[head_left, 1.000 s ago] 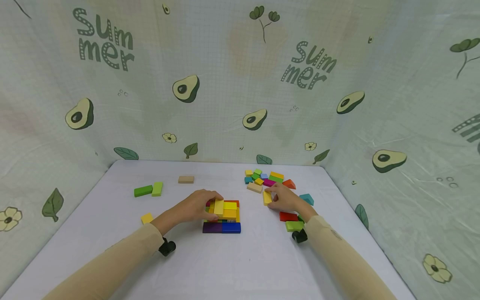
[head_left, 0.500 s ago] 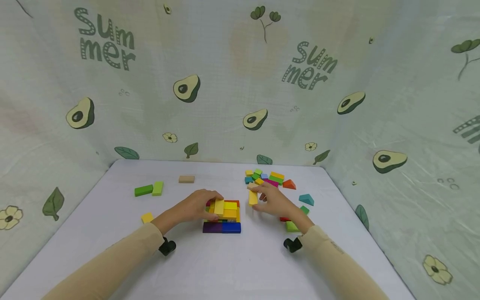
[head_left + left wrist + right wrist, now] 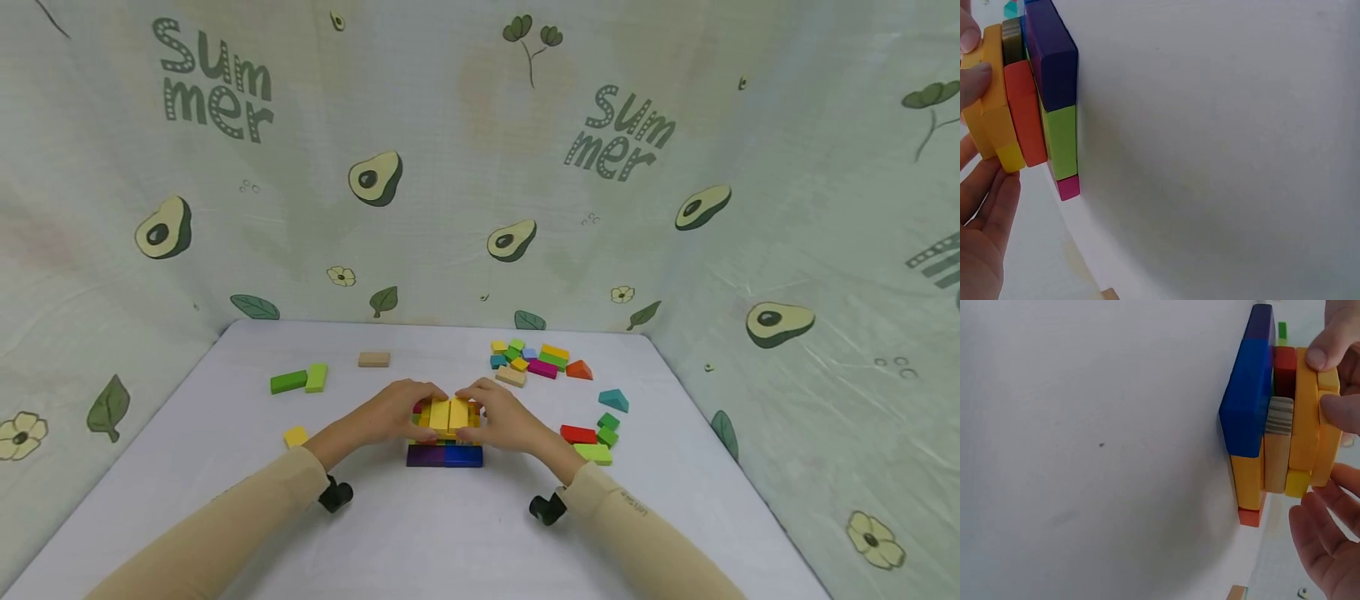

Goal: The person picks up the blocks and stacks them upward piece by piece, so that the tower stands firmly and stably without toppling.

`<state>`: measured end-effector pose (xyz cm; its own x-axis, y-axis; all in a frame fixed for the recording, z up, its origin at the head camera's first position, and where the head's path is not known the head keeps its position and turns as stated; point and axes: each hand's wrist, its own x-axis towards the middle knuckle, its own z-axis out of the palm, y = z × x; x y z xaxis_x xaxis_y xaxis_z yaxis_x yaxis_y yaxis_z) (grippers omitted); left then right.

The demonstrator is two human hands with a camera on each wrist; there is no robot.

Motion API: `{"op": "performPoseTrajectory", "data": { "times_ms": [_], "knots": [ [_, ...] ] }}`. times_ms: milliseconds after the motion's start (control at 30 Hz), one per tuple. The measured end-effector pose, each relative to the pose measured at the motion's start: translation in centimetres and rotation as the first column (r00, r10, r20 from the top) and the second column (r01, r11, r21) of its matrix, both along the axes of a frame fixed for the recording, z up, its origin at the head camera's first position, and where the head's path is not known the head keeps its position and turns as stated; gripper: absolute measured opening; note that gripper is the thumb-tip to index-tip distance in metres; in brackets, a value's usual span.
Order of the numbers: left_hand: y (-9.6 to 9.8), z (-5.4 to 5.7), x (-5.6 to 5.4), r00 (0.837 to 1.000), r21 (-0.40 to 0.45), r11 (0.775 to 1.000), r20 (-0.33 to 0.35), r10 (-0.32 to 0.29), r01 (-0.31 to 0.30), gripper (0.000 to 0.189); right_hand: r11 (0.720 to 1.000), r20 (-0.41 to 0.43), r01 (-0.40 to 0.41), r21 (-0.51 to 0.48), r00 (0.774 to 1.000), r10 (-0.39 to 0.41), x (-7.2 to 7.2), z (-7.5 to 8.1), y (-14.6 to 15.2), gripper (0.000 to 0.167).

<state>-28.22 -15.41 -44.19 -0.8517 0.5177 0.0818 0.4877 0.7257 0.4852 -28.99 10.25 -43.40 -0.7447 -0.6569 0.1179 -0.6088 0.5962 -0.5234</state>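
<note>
Two yellow blocks lie side by side on top of a layered stack of coloured wooden blocks. My left hand (image 3: 390, 414) pinches the left yellow block (image 3: 439, 415) between thumb and fingers. The right yellow block (image 3: 458, 415) is pinched by my right hand (image 3: 513, 417), close against its neighbour. Along the stack's near bottom edge lie a purple block (image 3: 426, 456) and a blue block (image 3: 463, 456). In the left wrist view, an orange-red block (image 3: 1024, 115) and a lime block (image 3: 1062, 140) show in lower layers. A striped block end (image 3: 1279, 415) shows in the right wrist view.
A pile of small blocks with a magenta block (image 3: 542, 368) lies at the back right. Nearer are a teal triangular block (image 3: 613, 400), a red block (image 3: 578, 434) and a lime block (image 3: 594, 454). Leftward lie a green block (image 3: 288, 382), a yellow block (image 3: 296, 437) and a plain wooden block (image 3: 374, 359).
My right hand has carried its yellow block leftward from the right side of the table onto the stack's top, beside the other. My left hand has stayed in place.
</note>
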Motion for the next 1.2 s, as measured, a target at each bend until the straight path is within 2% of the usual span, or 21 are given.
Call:
{"op": "performPoseTrajectory", "data": {
  "times_ms": [333, 767, 1067, 1200],
  "knots": [
    [0.1, -0.2, -0.1, 1.000, 0.000, 1.000, -0.007, 0.001, -0.001, 0.060, 1.000, 0.033, 0.002, -0.023, 0.999, -0.001, -0.2, -1.3, 0.4, 0.062],
    [0.2, -0.2, 0.0, 1.000, 0.003, 1.000, -0.009, -0.001, 0.001, 0.063, 0.998, 0.062, 0.045, -0.049, 0.997, -0.042, -0.1, -1.4, 0.4, 0.059],
    [-0.3, -0.1, 0.3, 1.000, 0.016, 1.000, -0.002, -0.012, 0.012, 0.084, 0.998, 0.064, 0.038, -0.044, 0.997, -0.036, -0.3, -1.6, 0.4, 0.060],
    [-1.8, 0.7, 0.1, 1.000, 0.002, 1.000, 0.000, -0.001, 0.001, 0.089, 0.998, 0.073, 0.048, -0.027, 0.996, -0.046, -0.3, -1.6, 0.3, 0.062]
  ]
}}
